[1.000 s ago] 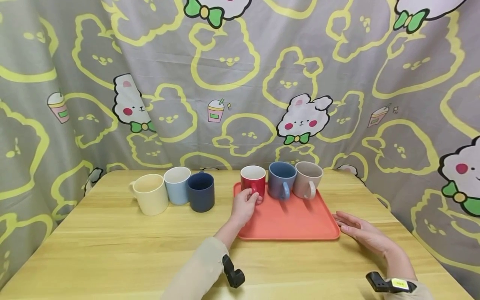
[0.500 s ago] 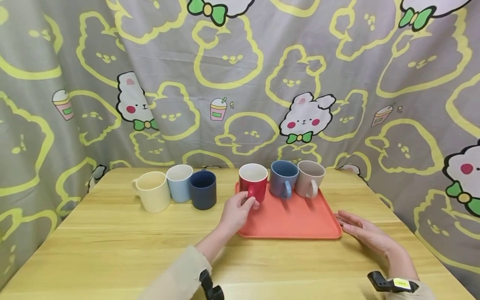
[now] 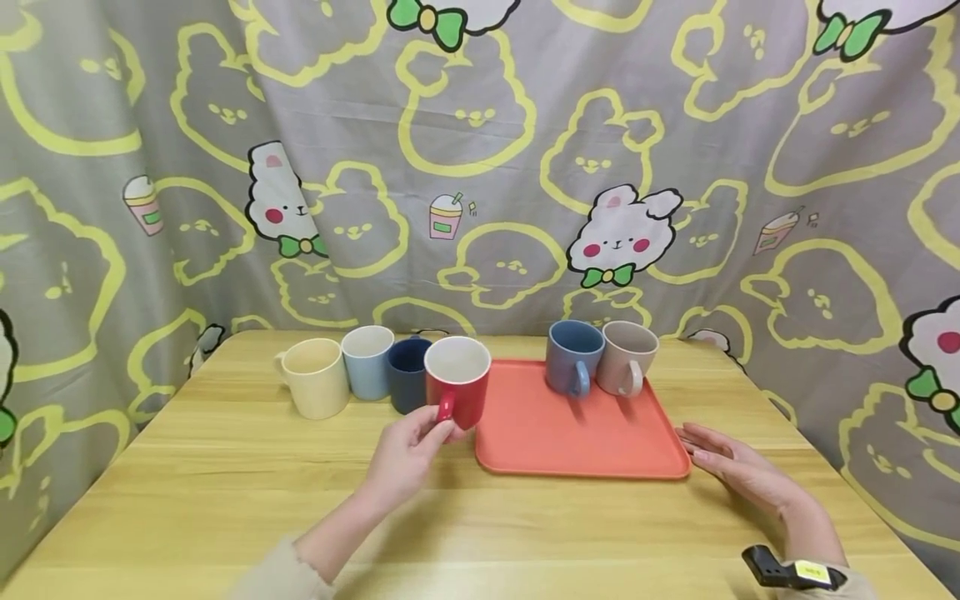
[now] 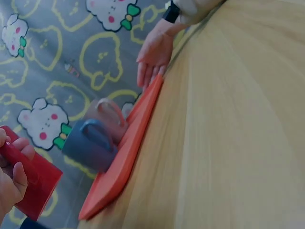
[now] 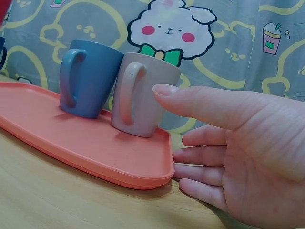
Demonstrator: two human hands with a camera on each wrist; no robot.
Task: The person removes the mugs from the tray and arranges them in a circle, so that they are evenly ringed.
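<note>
My left hand [image 3: 405, 457] pinches the handle of a red mug [image 3: 471, 392] with a white inside. The mug hangs upright above the table at the left edge of an orange-red tray [image 3: 577, 437]. In the left wrist view the red mug [image 4: 40, 179] shows clear of the tray. At the tray's right front corner lies my right hand [image 3: 738, 471], its fingers fairly straight; in the right wrist view the fingertips are against or very close to the tray's rim. On the tray's back part stand a grey-blue mug [image 3: 567, 358] and a taupe mug [image 3: 621, 360], side by side.
On the table's left side stand a cream mug [image 3: 318, 387], a light blue mug [image 3: 367, 371] and a navy mug [image 3: 403, 383], which the red mug partly hides. The wooden table [image 3: 525, 533] runs back to a patterned curtain [image 3: 495, 200].
My left hand has lifted the red mug off the tray and carried it left, towards the navy mug. The right hand stays at the tray's corner. The view has shifted slightly.
</note>
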